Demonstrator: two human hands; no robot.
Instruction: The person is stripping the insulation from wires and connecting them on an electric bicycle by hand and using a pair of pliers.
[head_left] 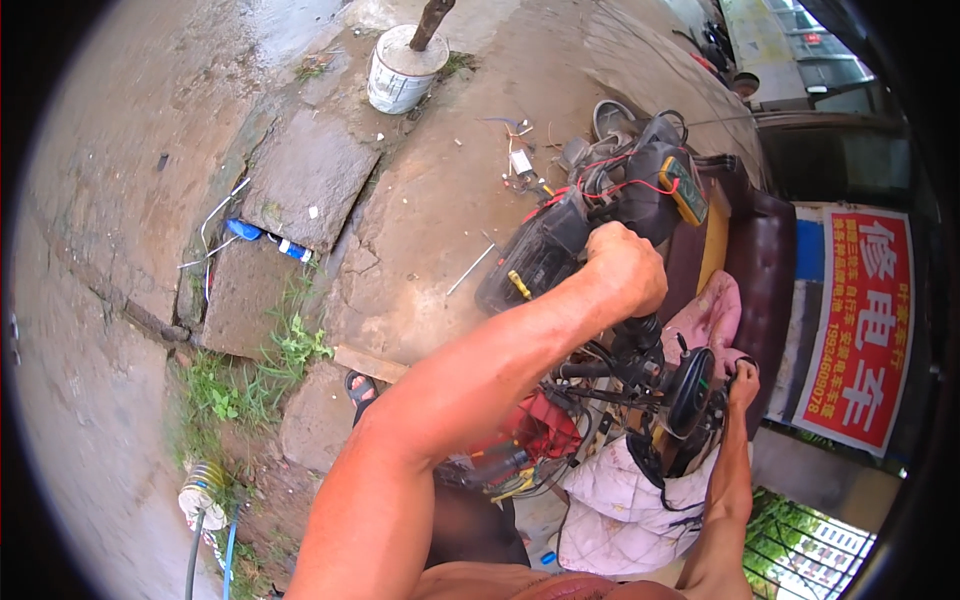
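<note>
My left hand [630, 268] is closed in a fist over the end of a handlebar, its black grip [640, 332] showing just below the fist. Around the far handlebar end curls my right hand [742, 382], beside a dark rounded display housing [690, 392]; part of its grip is hidden. A pink quilted cover [625, 505] hangs over the front of this electric bike. Beyond my left fist lie a black plastic case [535, 250] with a yellow-handled screwdriver [519, 285] on it, and a yellow multimeter [684, 192] with red leads.
A dark maroon sofa [765, 260] stands along the right, in front of a red sign [855, 330]. On the wet concrete are a white bucket [402, 75] with a post in it, a thin metal rod [470, 270] and broken slabs [310, 180]. A red bundle [540, 425] sits beneath my left forearm.
</note>
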